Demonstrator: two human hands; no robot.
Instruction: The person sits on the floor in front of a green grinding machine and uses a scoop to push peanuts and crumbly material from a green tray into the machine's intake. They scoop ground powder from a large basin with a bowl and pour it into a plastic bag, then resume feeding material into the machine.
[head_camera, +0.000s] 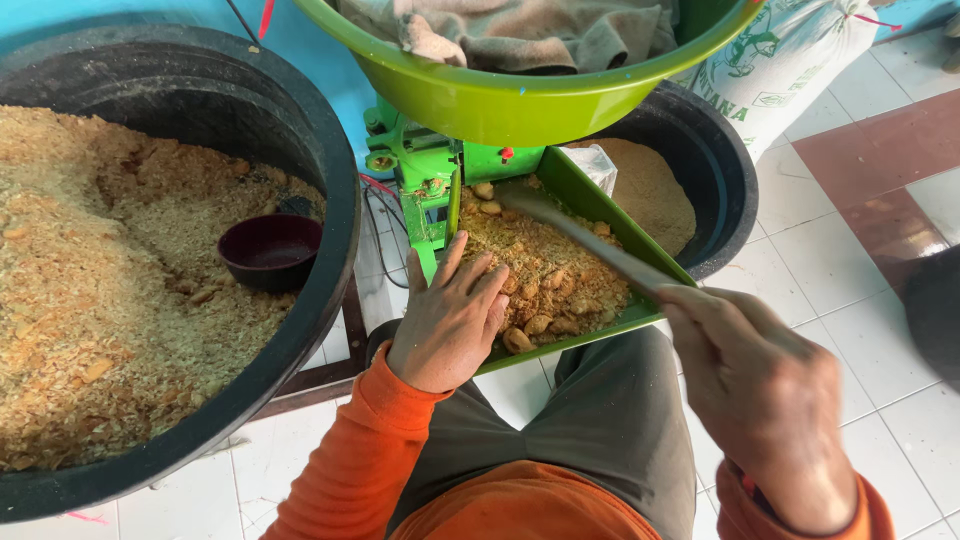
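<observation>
Left hand (452, 318) lies flat, fingers spread, on the crumbly feed (540, 265) in the green chute (600, 205); right hand (765, 395) is wrapped round a flat stick (585, 240). I'd push with the stick and keep fingertips back.

The green basin (520, 105) is glossy, smooth plastic; the cloth (520, 35) inside looks matt and soft. The stick (590, 245), blurred, is perhaps metal. The tub (335, 230) is matt black.

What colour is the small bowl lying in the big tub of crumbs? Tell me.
Dark maroon. The small bowl shows in the head view, on the crumbs.
</observation>
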